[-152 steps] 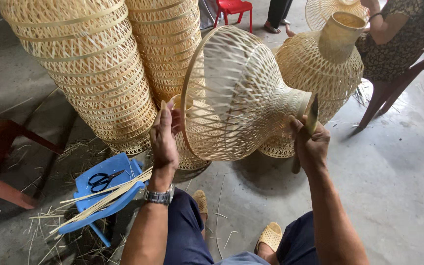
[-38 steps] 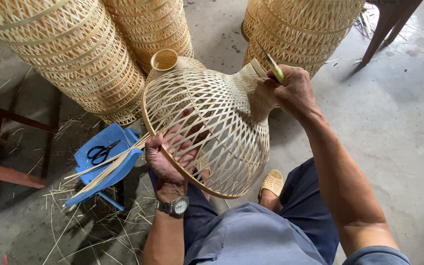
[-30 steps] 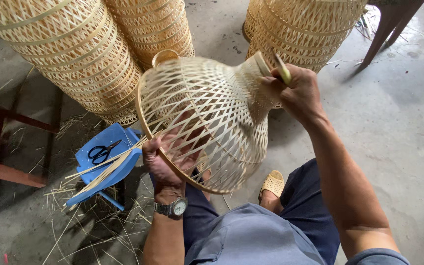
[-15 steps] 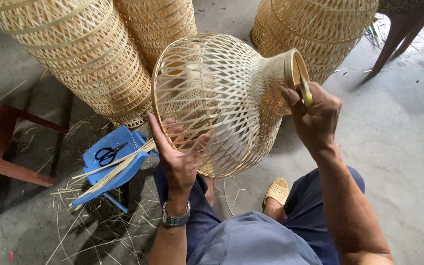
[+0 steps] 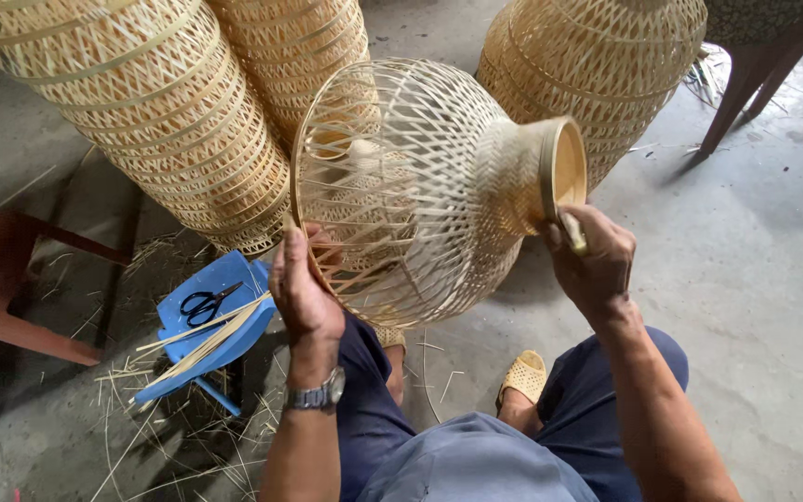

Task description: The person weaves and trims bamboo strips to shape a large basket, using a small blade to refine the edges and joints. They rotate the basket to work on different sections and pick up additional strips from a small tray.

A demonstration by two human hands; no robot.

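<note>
A woven bamboo lampshade (image 5: 420, 186), bell-shaped with a narrow neck, lies on its side in the air in front of me. Its wide open rim faces left and its neck ring (image 5: 559, 172) faces right. My left hand (image 5: 304, 288) grips the wide rim at its lower edge, a wristwatch on that wrist. My right hand (image 5: 592, 260) is closed on a small knife (image 5: 572, 231) and presses against the underside of the neck ring.
Stacks of finished woven shades stand behind: one at left (image 5: 141, 112), one at centre (image 5: 299, 46), one at right (image 5: 597, 65). A blue plastic stool (image 5: 211, 321) holds black scissors (image 5: 204, 302) and bamboo strips. A red chair (image 5: 11, 279) is at far left, dark chair legs (image 5: 755, 74) at upper right.
The shade has been turned: its neck swung from upper centre to the right and now points sideways. My left hand shifted from inside the shade to its outer rim.
</note>
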